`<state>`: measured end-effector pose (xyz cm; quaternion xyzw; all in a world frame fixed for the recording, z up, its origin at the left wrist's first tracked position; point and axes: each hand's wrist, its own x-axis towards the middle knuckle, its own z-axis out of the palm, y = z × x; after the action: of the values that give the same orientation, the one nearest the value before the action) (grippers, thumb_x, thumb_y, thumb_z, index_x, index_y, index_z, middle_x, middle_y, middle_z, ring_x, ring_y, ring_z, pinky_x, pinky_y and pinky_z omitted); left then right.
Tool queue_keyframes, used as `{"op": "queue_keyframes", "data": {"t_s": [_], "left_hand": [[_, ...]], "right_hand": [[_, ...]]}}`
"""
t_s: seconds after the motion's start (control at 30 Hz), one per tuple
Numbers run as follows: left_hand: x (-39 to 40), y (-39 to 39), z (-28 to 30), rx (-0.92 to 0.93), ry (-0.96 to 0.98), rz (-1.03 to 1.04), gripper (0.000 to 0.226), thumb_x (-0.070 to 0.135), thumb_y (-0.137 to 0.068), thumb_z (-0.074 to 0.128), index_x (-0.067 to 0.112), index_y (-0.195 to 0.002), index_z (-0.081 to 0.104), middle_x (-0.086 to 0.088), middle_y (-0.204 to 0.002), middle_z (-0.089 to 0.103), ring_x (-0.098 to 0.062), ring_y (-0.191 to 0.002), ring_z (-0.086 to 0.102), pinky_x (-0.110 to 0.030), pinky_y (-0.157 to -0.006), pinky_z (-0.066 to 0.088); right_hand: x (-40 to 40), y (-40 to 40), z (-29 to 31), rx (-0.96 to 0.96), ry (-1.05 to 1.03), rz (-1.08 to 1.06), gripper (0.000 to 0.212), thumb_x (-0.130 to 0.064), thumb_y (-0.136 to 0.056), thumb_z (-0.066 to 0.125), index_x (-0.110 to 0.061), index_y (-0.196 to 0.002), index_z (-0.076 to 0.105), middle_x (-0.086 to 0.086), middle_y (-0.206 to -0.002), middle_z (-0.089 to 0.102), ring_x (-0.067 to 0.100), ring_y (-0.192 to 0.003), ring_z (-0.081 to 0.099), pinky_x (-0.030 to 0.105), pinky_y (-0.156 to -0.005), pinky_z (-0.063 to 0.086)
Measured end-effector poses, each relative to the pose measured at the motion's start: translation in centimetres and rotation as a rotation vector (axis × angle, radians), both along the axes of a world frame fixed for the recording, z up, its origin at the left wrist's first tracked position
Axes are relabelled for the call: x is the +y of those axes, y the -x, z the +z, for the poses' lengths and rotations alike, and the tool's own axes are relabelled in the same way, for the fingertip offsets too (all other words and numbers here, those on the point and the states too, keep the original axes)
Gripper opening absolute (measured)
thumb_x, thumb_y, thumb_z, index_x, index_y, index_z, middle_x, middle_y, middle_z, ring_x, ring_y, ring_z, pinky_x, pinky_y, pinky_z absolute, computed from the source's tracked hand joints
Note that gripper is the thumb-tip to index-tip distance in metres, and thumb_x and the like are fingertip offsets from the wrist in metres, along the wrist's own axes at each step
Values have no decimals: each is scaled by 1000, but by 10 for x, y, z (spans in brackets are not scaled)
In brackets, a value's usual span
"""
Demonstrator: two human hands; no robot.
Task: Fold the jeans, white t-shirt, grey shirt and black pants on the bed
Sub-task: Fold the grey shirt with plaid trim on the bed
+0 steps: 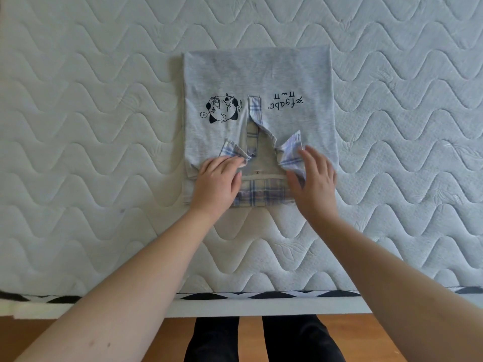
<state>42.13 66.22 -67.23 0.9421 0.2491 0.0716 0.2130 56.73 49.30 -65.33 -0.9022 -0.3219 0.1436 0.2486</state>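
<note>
Now grey shirt point(257, 74) collar under both hands' fingers point(224, 163).

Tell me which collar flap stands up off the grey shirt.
The flap by the right hand: it lifts to a raised point, while the left hand presses the other flap flatter.

Shirt point(257, 74) mid-bed point(78, 126), collar twd person; L hand point(218, 182) & R hand point(312, 176) on collar.

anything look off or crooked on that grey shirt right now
Mostly tidy: the grey shirt lies in a neat rectangle on the mattress. The plaid collar is uneven, though; the tip by the right hand stands up, while the tip under the left hand lies flatter. No damage shows.
</note>
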Motion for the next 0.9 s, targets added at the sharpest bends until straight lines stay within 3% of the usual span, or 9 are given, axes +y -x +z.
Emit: {"op": "queue_keyframes", "data": {"t_s": [0.1, 0.17, 0.27, 0.4, 0.5, 0.6, 0.7, 0.8, 0.9], "left_hand": [[5, -13, 6, -10, 38, 38, 27, 12, -92, 58, 9, -118, 66, -5, -112, 70, -27, -107, 62, -41, -96, 43], [10, -22, 11, -12, 43, 81, 26, 10, -91, 58, 9, -116, 67, -6, -111, 69, -29, -106, 61, -42, -94, 43], [20, -32, 14, -4, 62, 129, 25, 5, -90, 56, 9, -111, 69, -7, -109, 68, -30, -104, 60, -42, -92, 42], [29, -36, 16, 35, 142, 210, 28, 1, -92, 52, 9, -114, 69, -8, -113, 65, -30, -108, 57, -41, -96, 41], [29, -40, 17, 56, 126, 170, 27, 3, -90, 58, 11, -112, 71, -8, -113, 65, -32, -107, 57, -45, -94, 43], [27, -50, 15, 109, 53, 56, 28, 13, -87, 67, 13, -115, 71, -9, -121, 63, -34, -114, 54, -49, -98, 41], [28, -65, 12, 208, 14, -158, 42, 45, -87, 65, 17, -118, 69, -5, -131, 58, -30, -126, 48, -46, -106, 29], [26, -79, 10, 245, 41, -224, 35, 51, -85, 65, 23, -105, 73, 4, -123, 59, -22, -123, 46, -38, -107, 20], [29, -87, 10, 263, 151, -156, 20, 47, -87, 66, 28, -92, 72, 10, -117, 56, -18, -121, 41, -36, -105, 16]], "right_hand": [[31, -23, 0, 91, 94, 2, 59, -37, -96, 56, -21, -149, 37, 0, -157, 30, 24, -147, 19, 42, -118, 11], [53, -37, -4, 41, 233, 152, 47, -39, -96, 55, -25, -141, 49, -1, -158, 30, 24, -149, 11, 44, -119, 2], [79, -42, -9, -23, 286, 376, 29, -34, -95, 57, -29, -123, 66, -2, -141, 51, 27, -142, 26, 49, -118, 0], [89, -31, -12, -130, 383, 576, 33, -24, -97, 56, -35, -127, 63, -4, -125, 59, 26, -128, 39, 50, -115, 4], [77, -30, -6, -102, 220, 681, 35, -20, -96, 57, -31, -129, 63, -2, -126, 62, 28, -128, 45, 51, -114, 11], [59, -32, 2, 28, -24, 382, 47, -9, -92, 60, -24, -137, 57, 3, -140, 53, 29, -131, 44, 51, -112, 24], [41, -42, 5, 308, -20, -103, 55, -22, -94, 61, -26, -145, 42, 0, -141, 47, 23, -129, 43, 44, -110, 33], [32, -52, 1, 382, 230, -69, 43, -39, -91, 65, -23, -130, 56, -2, -113, 63, 24, -111, 55, 45, -100, 41], [30, -55, -3, 460, 203, -74, 25, -39, -91, 66, -25, -110, 66, -17, -80, 61, 11, -82, 60, 34, -80, 47]]}}
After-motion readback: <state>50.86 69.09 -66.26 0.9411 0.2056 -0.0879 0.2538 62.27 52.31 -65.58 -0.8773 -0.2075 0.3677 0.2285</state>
